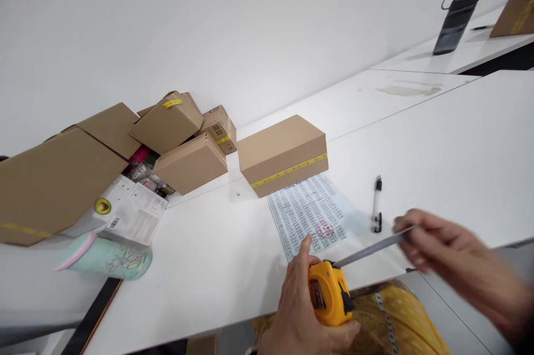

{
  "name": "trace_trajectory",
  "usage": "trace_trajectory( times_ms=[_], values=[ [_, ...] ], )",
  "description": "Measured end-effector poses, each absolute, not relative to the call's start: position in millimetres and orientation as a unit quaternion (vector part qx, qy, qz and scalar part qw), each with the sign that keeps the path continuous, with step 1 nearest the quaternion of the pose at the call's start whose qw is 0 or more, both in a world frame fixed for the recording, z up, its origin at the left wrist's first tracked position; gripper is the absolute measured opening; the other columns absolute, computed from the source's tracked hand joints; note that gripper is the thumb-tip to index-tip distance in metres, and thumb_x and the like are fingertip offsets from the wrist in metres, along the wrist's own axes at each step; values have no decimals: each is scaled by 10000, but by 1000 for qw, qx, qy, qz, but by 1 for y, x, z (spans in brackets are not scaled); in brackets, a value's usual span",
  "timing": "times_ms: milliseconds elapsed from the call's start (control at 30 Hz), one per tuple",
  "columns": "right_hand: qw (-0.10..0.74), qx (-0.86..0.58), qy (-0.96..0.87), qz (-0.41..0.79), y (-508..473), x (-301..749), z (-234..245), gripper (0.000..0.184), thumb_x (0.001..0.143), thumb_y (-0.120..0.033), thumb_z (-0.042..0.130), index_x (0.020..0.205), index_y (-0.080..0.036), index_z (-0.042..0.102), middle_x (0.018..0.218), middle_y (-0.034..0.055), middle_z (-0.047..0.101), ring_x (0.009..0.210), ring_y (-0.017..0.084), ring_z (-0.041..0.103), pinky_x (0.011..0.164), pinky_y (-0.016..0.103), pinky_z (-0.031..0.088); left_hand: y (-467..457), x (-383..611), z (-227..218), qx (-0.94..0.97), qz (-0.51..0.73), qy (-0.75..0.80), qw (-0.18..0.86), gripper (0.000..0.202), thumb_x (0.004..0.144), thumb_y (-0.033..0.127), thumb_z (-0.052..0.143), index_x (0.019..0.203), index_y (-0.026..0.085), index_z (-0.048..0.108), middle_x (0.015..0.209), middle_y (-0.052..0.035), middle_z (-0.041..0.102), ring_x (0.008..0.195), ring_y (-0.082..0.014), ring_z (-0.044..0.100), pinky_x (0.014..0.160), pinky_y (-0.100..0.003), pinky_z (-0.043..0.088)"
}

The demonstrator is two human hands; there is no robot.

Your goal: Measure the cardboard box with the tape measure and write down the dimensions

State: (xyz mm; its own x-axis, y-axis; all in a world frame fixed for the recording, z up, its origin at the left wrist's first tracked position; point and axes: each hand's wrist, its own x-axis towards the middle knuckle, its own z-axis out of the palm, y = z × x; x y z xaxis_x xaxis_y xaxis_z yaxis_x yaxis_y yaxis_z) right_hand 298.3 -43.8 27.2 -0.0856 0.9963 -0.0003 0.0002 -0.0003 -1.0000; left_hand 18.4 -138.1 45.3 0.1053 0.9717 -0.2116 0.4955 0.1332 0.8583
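My left hand (296, 305) is wrapped round a yellow tape measure (331, 291) with black trim, just over the table's front edge. A length of its blade (371, 247) runs out to the right, slanting slightly upward. My right hand (442, 243) pinches the free end of that blade between thumb and fingers; the forearm is a little blurred. Beyond the tape measure, a printed sheet (306, 213) with a red round stamp lies flat on the white table. A cardboard box (283, 152) with yellow tape rests on the sheet's far edge. A pen (377, 205) lies right of the sheet.
Several cardboard boxes (189, 163) are piled at the left against the wall, with a white carton (136, 207) among them. A mint tumbler (110, 255) lies near the left edge. At the far right stand a dark bottle (459, 18) and another box (515, 13).
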Motion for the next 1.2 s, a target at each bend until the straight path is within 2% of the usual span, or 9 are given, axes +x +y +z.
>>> trace_trajectory(
  times_ms=[133,333,500,633,800,867,967,1100,1200],
  values=[
    [367,-403,-596,589,-58,247,24,294,824,-596,643,920,-323,696,682,24,596,603,210,533,559,374,442,-124,21,52,617,294,613,397,1137,621,249,840,1569,265,212,1330,-123,534,1192,-334,512,1059,-492,381],
    [286,-697,-630,189,12,266,15,463,888,-701,422,920,-269,585,735,73,690,658,294,618,557,390,399,-58,-4,68,685,278,651,174,846,769,309,742,1488,240,299,1258,-106,590,1150,-301,545,1021,-479,401],
    [159,-686,-702,107,51,274,-2,395,921,-502,420,1137,-219,590,914,147,746,759,361,670,510,387,390,4,-12,57,746,141,651,0,740,831,269,700,1468,169,338,1173,-106,623,1107,-300,546,973,-439,406],
    [210,-653,-704,182,48,281,-2,362,901,-402,421,1085,-212,669,880,135,749,747,335,677,571,419,454,31,-14,36,754,129,644,-11,687,824,236,715,1431,140,409,1104,-120,626,1054,-322,561,954,-470,408],
    [431,-497,-551,514,20,297,14,406,875,-547,564,1133,-255,678,949,93,763,945,307,704,840,450,545,34,-11,25,766,178,618,6,590,852,187,681,1385,112,438,1268,-196,564,1205,-380,490,1042,-573,345],
    [473,-461,-509,552,7,297,17,419,806,-542,689,1150,-304,660,1061,83,763,1041,324,686,899,466,535,28,-2,24,787,205,581,32,474,886,182,637,1330,144,476,1336,-170,539,1275,-341,456,1099,-532,327],
    [507,-474,-503,514,-7,285,18,381,765,-484,781,1080,-332,629,965,45,771,915,283,700,838,423,535,15,17,17,823,228,511,100,240,881,209,656,1105,213,571,1181,-64,637,1193,-241,543,1065,-389,422],
    [546,-498,-493,459,-10,256,15,294,906,-555,604,829,-275,559,585,-28,611,588,159,553,653,316,470,6,32,0,824,245,482,170,238,793,200,748,956,216,575,1193,-75,631,1207,-249,551,1044,-385,462],
    [551,-458,-475,512,-4,239,10,440,956,-646,417,939,-261,629,653,6,633,641,176,577,677,336,493,5,31,-7,814,253,484,198,324,781,216,766,1042,197,575,1370,-125,538,1355,-300,433,1131,-466,380]
  ],
)
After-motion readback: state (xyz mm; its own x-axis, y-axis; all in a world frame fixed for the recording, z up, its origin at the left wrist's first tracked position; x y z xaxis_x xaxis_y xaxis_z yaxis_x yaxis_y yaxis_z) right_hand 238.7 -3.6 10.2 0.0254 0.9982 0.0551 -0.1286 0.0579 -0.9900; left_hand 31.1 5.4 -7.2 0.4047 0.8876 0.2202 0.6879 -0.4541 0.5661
